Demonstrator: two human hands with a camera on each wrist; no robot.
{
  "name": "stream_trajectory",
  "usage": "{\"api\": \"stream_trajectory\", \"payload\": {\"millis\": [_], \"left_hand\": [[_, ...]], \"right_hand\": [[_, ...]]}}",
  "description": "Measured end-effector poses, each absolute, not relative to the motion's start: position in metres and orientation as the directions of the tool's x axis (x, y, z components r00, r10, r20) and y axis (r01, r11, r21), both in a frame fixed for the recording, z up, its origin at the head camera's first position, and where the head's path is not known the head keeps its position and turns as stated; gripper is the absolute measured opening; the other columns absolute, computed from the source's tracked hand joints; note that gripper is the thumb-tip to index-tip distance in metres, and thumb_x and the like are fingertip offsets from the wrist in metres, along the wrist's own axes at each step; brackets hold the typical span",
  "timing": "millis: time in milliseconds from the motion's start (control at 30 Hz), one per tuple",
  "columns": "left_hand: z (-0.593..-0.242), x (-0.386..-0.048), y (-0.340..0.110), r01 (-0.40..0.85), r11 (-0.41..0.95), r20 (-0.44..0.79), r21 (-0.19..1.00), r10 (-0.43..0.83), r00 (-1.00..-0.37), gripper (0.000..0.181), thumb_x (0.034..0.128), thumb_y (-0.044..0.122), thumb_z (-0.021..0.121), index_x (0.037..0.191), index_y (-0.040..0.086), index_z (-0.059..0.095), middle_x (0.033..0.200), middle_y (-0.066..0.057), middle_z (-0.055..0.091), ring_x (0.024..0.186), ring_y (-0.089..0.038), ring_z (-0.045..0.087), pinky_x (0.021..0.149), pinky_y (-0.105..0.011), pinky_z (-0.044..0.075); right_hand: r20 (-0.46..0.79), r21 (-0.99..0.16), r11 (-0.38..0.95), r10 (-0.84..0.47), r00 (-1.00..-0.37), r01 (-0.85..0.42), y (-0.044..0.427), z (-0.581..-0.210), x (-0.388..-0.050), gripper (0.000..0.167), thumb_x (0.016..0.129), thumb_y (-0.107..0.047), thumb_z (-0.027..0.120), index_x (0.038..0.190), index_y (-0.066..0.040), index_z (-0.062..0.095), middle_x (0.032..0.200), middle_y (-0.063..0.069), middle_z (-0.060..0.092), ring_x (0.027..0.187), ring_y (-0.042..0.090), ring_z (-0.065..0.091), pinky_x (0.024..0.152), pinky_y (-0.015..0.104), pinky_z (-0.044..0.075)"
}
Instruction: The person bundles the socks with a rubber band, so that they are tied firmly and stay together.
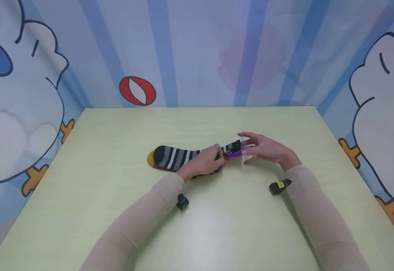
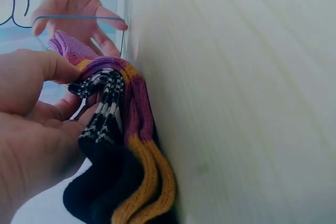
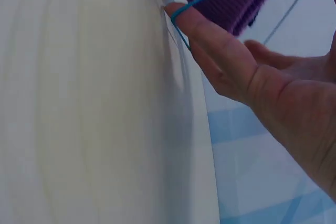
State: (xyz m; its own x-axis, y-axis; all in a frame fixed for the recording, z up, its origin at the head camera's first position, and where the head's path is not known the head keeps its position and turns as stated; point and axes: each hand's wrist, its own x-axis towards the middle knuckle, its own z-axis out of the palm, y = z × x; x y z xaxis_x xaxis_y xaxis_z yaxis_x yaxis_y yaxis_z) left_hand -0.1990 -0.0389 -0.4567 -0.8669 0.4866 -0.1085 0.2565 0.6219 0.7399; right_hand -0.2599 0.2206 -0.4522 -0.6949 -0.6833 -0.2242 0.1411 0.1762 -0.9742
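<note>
Several socks lie stacked together on the table. On top is a black sock with white stripes [image 1: 176, 159], and beneath it show yellow and purple socks [image 2: 139, 103]. My left hand [image 1: 202, 161] grips the bundle near its cuff end, thumb above and fingers curled below. At the cuffs, my right hand [image 1: 268, 148] spreads its fingers apart around the sock ends. A thin blue elastic band [image 2: 79, 17] is stretched across the right thumb and fingers. In the right wrist view, that band crosses in front of the purple cuff [image 3: 231, 3].
The pale table [image 1: 197, 229] extends on every side of the socks. A printed curtain [image 1: 197, 52] with cartoon figures stands behind and at both sides. Each sleeve carries a small black camera, one at the left wrist [image 1: 182, 202] and one at the right [image 1: 279, 186].
</note>
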Motion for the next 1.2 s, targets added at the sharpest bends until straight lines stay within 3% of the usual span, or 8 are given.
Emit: {"api": "stream_trajectory", "payload": {"millis": [267,500,833,1067,1200], "left_hand": [[-0.458,-0.199,-0.041,0.242,0.589,-0.114,0.771,0.502,-0.857,0.014,0.0997,0.014,0.053,0.111,0.006,0.051,0.089,-0.009,0.061,0.062,-0.014,0.053,0.058,-0.027,0.045],[-0.458,-0.2,-0.043,0.31,0.598,-0.097,0.739,0.55,-0.83,0.016,0.1034,0.019,0.051,0.111,0.005,0.051,0.09,-0.009,0.059,0.068,-0.016,0.053,0.065,-0.028,0.045],[-0.459,-0.2,-0.048,0.374,0.552,-0.062,0.745,0.615,-0.786,0.015,0.1047,0.015,0.049,0.111,0.002,0.052,0.091,-0.01,0.058,0.066,-0.015,0.053,0.066,-0.028,0.046],[-0.463,-0.201,-0.047,0.387,0.503,-0.027,0.773,0.635,-0.772,0.018,0.1025,0.01,0.047,0.115,0.002,0.057,0.105,-0.007,0.058,0.084,-0.016,0.055,0.075,-0.027,0.046],[-0.464,-0.2,-0.05,0.336,0.489,-0.035,0.805,0.603,-0.797,0.022,0.1013,0.003,0.039,0.12,0.001,0.051,0.11,-0.008,0.06,0.096,-0.018,0.057,0.084,-0.029,0.047]], "right_hand": [[-0.2,-0.97,0.234,-0.647,-0.736,0.057,0.195,-0.452,-0.251,0.09,0.09,-0.011,0.072,0.159,-0.012,0.013,0.148,0.026,0.025,0.12,0.04,0.051,0.089,0.051,0.053],[-0.179,-0.959,0.282,-0.624,-0.761,-0.006,0.175,-0.455,-0.24,0.094,0.084,-0.015,0.081,0.157,-0.015,0.023,0.13,0.025,0.046,0.109,0.033,0.055,0.085,0.042,0.054],[-0.138,-0.962,0.269,-0.615,-0.776,-0.042,0.164,-0.458,-0.238,0.083,0.082,-0.006,0.081,0.151,-0.005,0.036,0.127,0.027,0.049,0.103,0.033,0.054,0.079,0.035,0.054],[-0.152,-0.95,0.308,-0.599,-0.787,-0.052,0.166,-0.458,-0.236,0.083,0.08,-0.006,0.083,0.15,-0.006,0.04,0.131,0.025,0.047,0.106,0.033,0.052,0.079,0.035,0.054],[-0.14,-0.943,0.321,-0.61,-0.78,-0.082,0.164,-0.458,-0.236,0.082,0.078,-0.005,0.084,0.149,-0.008,0.042,0.134,0.024,0.044,0.107,0.034,0.05,0.079,0.035,0.053]]}}
